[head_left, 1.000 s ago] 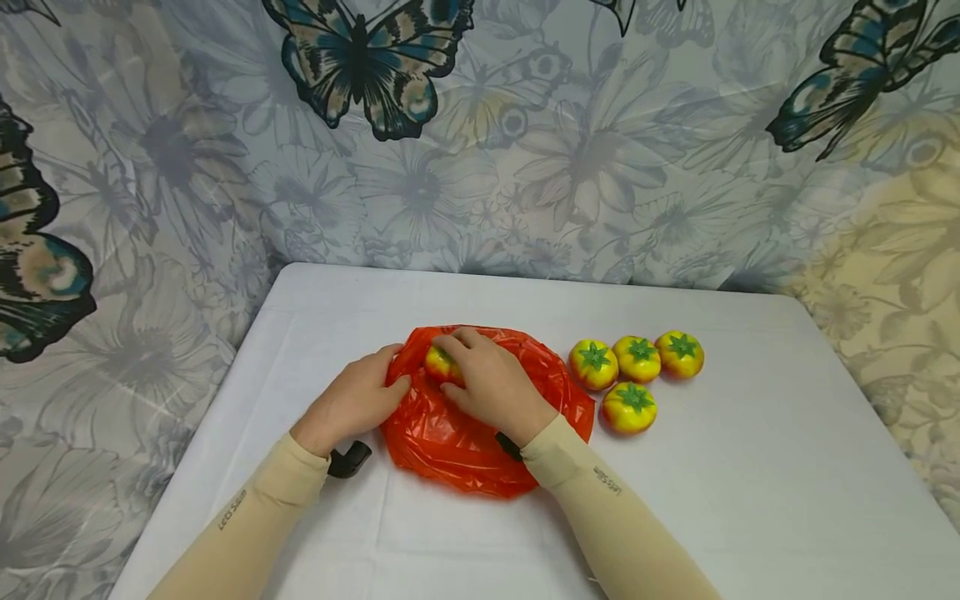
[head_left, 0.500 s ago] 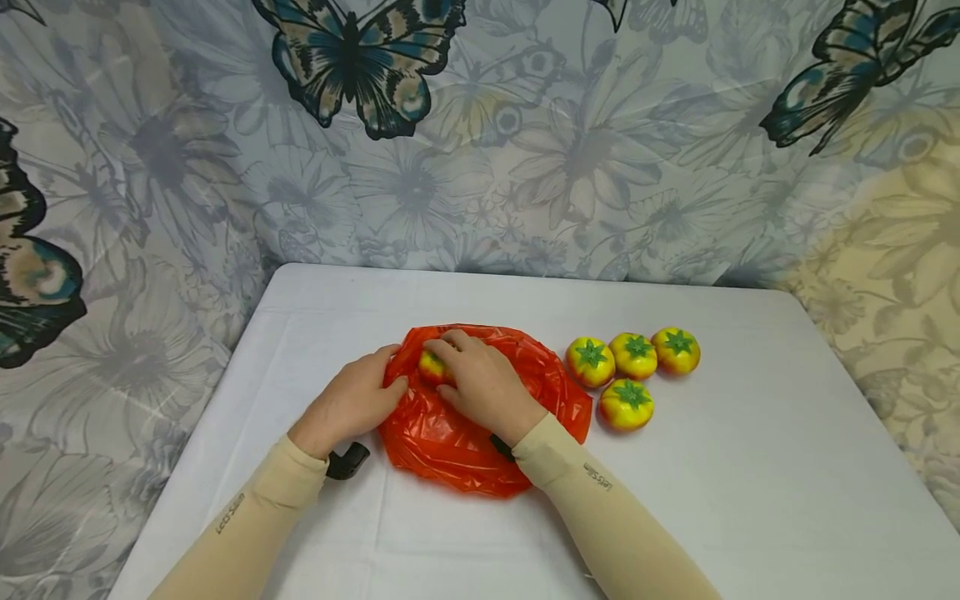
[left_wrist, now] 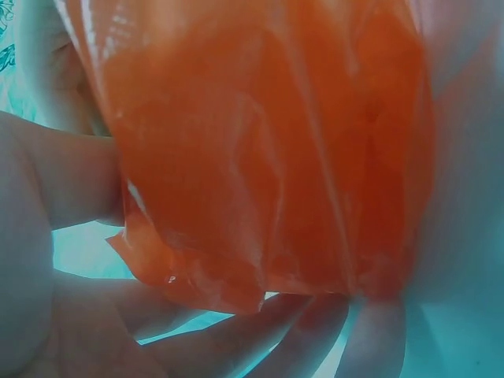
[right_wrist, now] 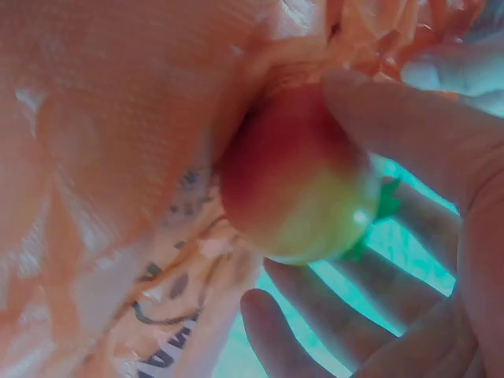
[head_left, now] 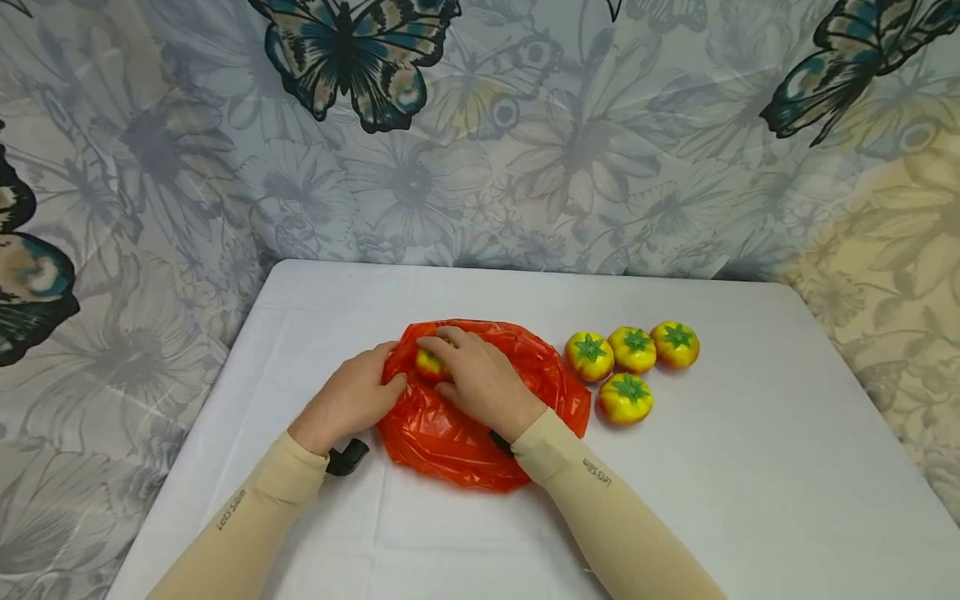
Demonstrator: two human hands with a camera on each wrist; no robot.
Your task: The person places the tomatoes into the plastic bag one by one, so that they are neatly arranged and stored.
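Note:
A crinkled red plastic bag [head_left: 450, 442] lies on the white table. My left hand [head_left: 360, 392] grips its left edge, thumb on the near side; in the left wrist view the bag's film [left_wrist: 260, 173] hangs over the fingers. My right hand [head_left: 487, 375] holds a red-and-yellow tomato [head_left: 431, 367] with a green star-shaped top, over the bag's left part. In the right wrist view the tomato [right_wrist: 303, 181] sits between thumb and fingers, against the bag's film. To the right of the bag stand several similar tomatoes [head_left: 626, 399], tops up.
The white-covered table [head_left: 750, 467] reaches to a wall hanging [head_left: 420, 192] with flowers and butterflies behind it. A black wrist camera [head_left: 348, 458] sits under the left wrist, close over the cloth.
My right hand has shifted slightly left with the tomato. The left hand keeps its hold on the bag's edge, and the row of tomatoes stays put. The head view has tilted slightly.

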